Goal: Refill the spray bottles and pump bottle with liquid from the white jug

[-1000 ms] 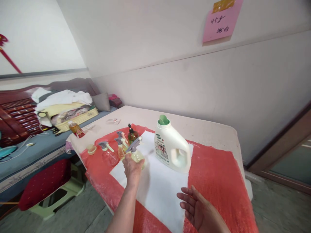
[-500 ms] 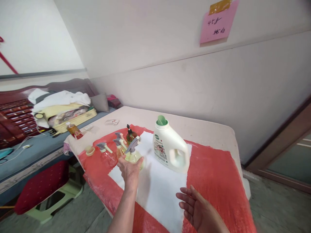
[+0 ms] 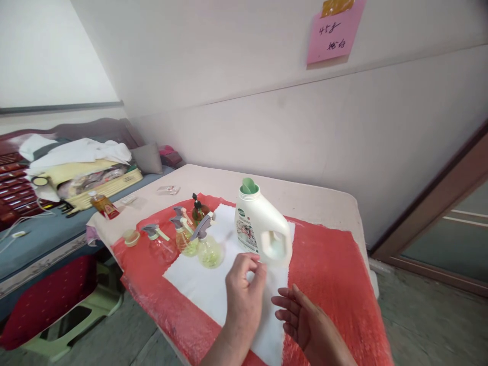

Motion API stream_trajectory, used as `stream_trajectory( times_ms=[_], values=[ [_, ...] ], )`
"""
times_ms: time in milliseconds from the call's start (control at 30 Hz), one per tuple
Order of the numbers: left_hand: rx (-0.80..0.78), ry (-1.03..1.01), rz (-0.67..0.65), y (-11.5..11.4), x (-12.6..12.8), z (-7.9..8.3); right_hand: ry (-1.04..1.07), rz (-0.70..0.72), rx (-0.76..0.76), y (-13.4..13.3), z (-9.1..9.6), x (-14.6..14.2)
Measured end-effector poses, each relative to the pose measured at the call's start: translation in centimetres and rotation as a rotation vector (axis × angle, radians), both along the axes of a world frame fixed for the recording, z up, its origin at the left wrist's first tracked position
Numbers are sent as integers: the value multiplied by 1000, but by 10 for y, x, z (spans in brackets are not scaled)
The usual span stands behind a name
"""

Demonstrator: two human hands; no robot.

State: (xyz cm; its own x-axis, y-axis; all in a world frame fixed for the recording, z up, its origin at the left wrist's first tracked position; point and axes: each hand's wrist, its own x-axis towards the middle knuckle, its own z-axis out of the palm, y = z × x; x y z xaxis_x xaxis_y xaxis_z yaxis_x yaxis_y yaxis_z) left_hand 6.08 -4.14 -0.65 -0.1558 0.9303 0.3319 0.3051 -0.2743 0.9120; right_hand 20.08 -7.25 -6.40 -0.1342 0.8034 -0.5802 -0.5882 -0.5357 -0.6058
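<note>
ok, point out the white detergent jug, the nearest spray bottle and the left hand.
white plastic detergent jug (image 3: 256,223): head view, on its label side.
clear yellow-green spray bottle (image 3: 209,250): head view, on its round body.
left hand (image 3: 244,290): head view, back of the hand.

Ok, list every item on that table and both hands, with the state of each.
Detergent jug: upright, green cap on.
Nearest spray bottle: upright, free of any hand.
Pump bottle: upright.
White cloth: spread flat on the red bubble wrap.
Left hand: empty, fingers curled.
Right hand: open, empty.
</note>
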Motion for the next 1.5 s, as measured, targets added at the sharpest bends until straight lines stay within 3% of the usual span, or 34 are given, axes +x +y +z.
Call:
stream_trajectory(
  times_ms=[167, 300, 433, 533, 733, 933, 1233, 1500],
  values=[
    [-265, 135, -332, -12, 17, 5, -224, -24, 290, -6, 3, 2],
    [-422, 121, -367, -13, 16, 1, -309, -66, 466, -12, 7, 8],
    [-446, 113, -436, -9, 17, -7, -473, 115, 474, -21, 17, 6],
    [-528, 155, -540, -9, 22, -9, -568, 162, 407, -26, 27, -1],
    [-552, 242, -487, -11, 27, -3, -671, 251, 462, -20, 33, -6],
    [-589, 261, -485, -12, 27, 3, -706, 220, 442, -20, 31, -6],
    [-470, 415, -506, -14, 19, -7, -748, 294, 491, -18, 21, -11],
    [-505, 448, -461, -13, 24, -4, -724, 299, 479, -18, 23, -8]
  ],
)
